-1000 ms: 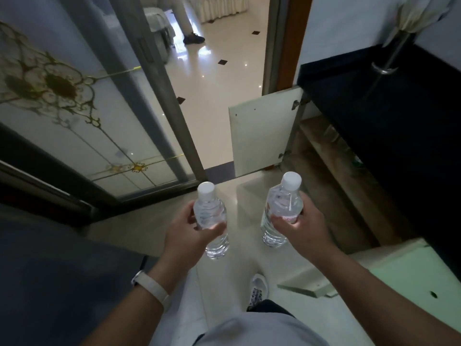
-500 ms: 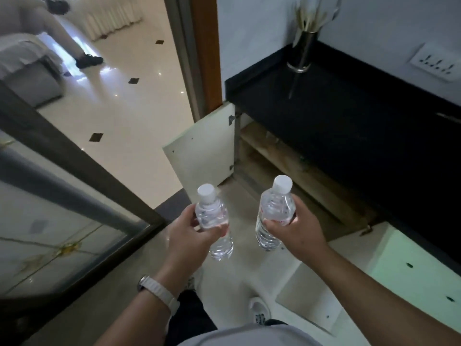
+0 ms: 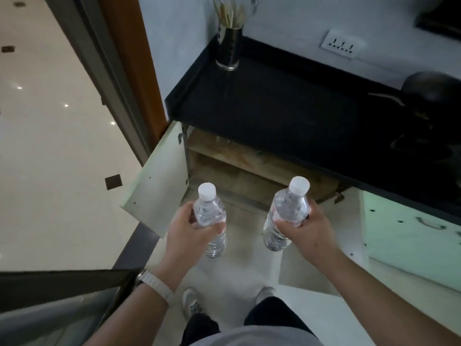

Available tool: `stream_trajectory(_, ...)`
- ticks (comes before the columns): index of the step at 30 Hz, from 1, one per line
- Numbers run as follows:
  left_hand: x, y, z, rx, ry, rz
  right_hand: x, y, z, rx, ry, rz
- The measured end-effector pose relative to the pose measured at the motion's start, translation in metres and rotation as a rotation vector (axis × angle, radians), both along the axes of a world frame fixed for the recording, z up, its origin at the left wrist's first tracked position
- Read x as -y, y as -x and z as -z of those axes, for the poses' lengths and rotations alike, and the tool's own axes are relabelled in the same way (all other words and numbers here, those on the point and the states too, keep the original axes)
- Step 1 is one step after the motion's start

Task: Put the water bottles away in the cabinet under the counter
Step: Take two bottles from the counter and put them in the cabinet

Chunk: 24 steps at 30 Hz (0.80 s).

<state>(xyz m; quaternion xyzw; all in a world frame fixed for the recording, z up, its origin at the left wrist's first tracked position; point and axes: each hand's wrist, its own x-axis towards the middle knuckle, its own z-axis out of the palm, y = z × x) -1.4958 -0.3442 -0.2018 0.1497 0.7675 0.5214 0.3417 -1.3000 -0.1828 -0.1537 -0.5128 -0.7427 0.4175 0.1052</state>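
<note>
we hold an upright water bottle (image 3: 210, 216) clamped in our left hand (image 3: 189, 232) and another (image 3: 285, 216) in our right hand (image 3: 305, 231), the open cabinet (image 3: 249, 168) ahead and below.

Two bottles side by side, left bottle (image 3: 210, 216) and right bottle (image 3: 287, 213), before open cabinet (image 3: 239, 168) under tabletop (image 3: 287, 108); holder (image 3: 229, 48) on tabletop.

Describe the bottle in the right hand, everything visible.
The right-hand bottle is clear ribbed plastic with a white screw cap, shut, and looks full of water. A label with red print shows partly under the fingers. It tilts, cap leaning up and away toward the open cabinet under the black counter, base toward the floor. The right hand wraps its middle from the right side; nothing else touches it. It hangs apart from the other bottle.
</note>
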Motion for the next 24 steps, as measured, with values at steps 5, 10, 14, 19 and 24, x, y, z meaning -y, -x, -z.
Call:
stream_trajectory(5, -0.02, 0.013, 0.008, 0.01, 0.036, 0.134, -0.001, -0.006, 0.01, -0.067, 0.068, 0.147)
stream_trajectory(10, -0.059, 0.007, 0.016, 0.014, 0.089, 0.253, -0.016, -0.026, 0.029, -0.088, 0.11, 0.275)
stream_trajectory(14, -0.084, -0.001, 0.013, 0.022, 0.129, 0.316, -0.036, -0.036, 0.043, -0.073, 0.148, 0.336)
stream_trajectory(19, -0.117, -0.004, 0.008, -0.038, 0.205, 0.333, -0.068, -0.037, 0.055, -0.058, 0.176, 0.35)
stream_trajectory(24, -0.15, -0.002, 0.014, -0.101, 0.236, 0.33, -0.1, -0.033, 0.068, -0.063, 0.203, 0.334)
